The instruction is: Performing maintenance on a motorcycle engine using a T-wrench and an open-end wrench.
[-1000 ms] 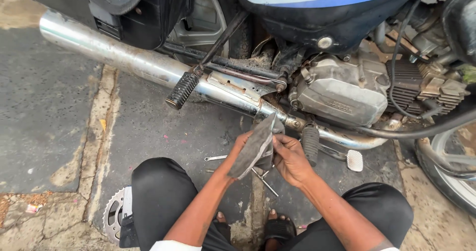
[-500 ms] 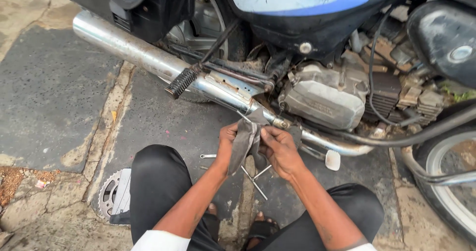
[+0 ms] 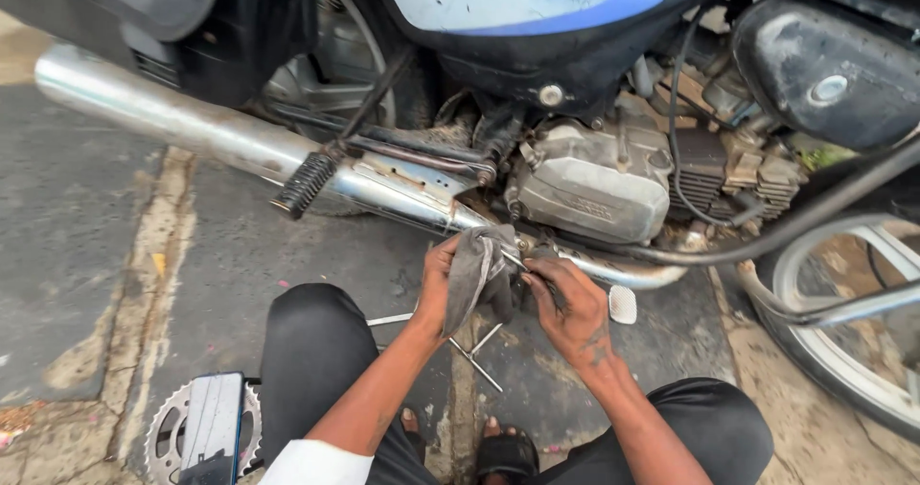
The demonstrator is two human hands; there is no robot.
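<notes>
Moved: both hands had edged closer beneath the grey metal engine casing [image 3: 596, 180].
Left hand [image 3: 436, 288]: gripped a dirty grey rag [image 3: 476, 266], apparently for wiping.
Right hand [image 3: 565, 298]: pinched a thin metal rod [image 3: 513, 260] against it.

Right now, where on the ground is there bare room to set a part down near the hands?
Bare pavement lies left of the left knee, below the exhaust pipe and above the sprocket. Crowded: under the left hand and right hand, rods lie by the rag; a white piece sits right.
</notes>
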